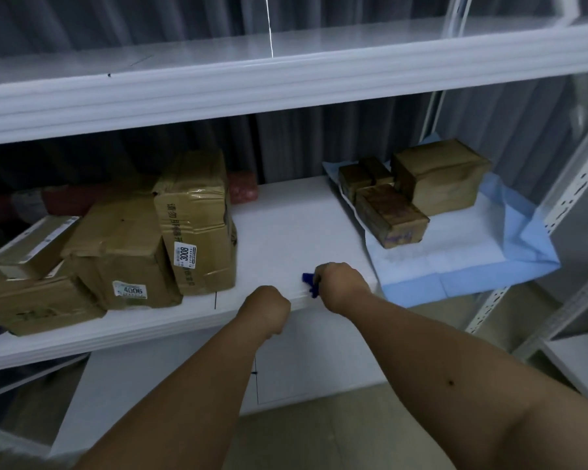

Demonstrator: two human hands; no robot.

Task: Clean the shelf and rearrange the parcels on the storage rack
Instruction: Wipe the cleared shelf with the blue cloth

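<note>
Fingers of the right hand (342,286) were curled round a small dark-blue object (310,283), perhaps a cloth or a brush; the view was too dim to tell which. It stuck out to the left of the knuckles, right at the front lip of the white shelf (286,232). That arm reached in from the lower right, wrist bent slightly down onto the edge. The left hand (265,312) was balled into a fist with nothing seen in it, hanging just in front of the shelf's edge and a little lower, close beside the right hand.

Left of the hands stood a cluster of brown taped parcels. The tall box (197,222) nearest the hands carried a white sticker reading "3008" and a column of printed Chinese characters down its face, too blurred to read. Touching it on the left, a lower box (123,252) bore a label reading "4006". Further left a flat box (34,247) rested on top of another carton (38,307). Behind them lay a red padded package (241,186).

On the right, well apart from the hands, a light-blue sheet (472,266) covered the shelf, with a large brown box (442,176) and several smaller dark boxes (391,215) set on it.
</note>
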